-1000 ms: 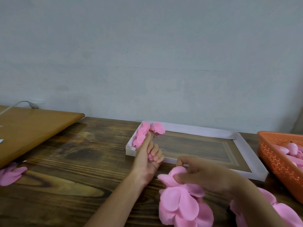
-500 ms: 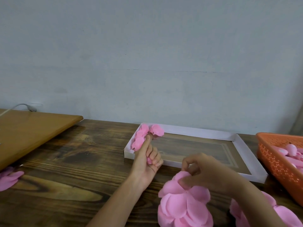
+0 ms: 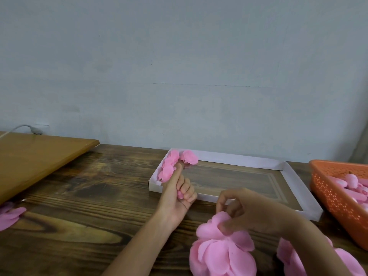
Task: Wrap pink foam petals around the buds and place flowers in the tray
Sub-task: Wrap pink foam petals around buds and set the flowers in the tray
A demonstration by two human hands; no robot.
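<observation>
**Bud in the left grip, petal in the right, with the tray just beyond both.**
We found the left hand [image 3: 176, 198] curled round one pink bud [image 3: 180, 194], its forefinger extended toward the white tray [image 3: 235, 157]; the bud's long axis was hidden in the grip. The right hand [image 3: 249, 214] pinched the top petal [image 3: 216, 224] of the near heap [image 3: 221, 255]. The bud lay left of that pinch and slightly farther, so we judged the petal must travel leftward to it. The left hand was the nearer to the finished flowers [image 3: 170, 166] in the tray's far-left corner. We counted one held bud, one tray and one orange basket [image 3: 334, 193] of buds at right. On the tabletop [image 3: 89, 196] lay two near petal heaps, the second [image 3: 287, 253] at right, and one clump [image 3: 10, 216] at the left edge. The tray held at least three flowers; we could not fix the exact number.
</observation>
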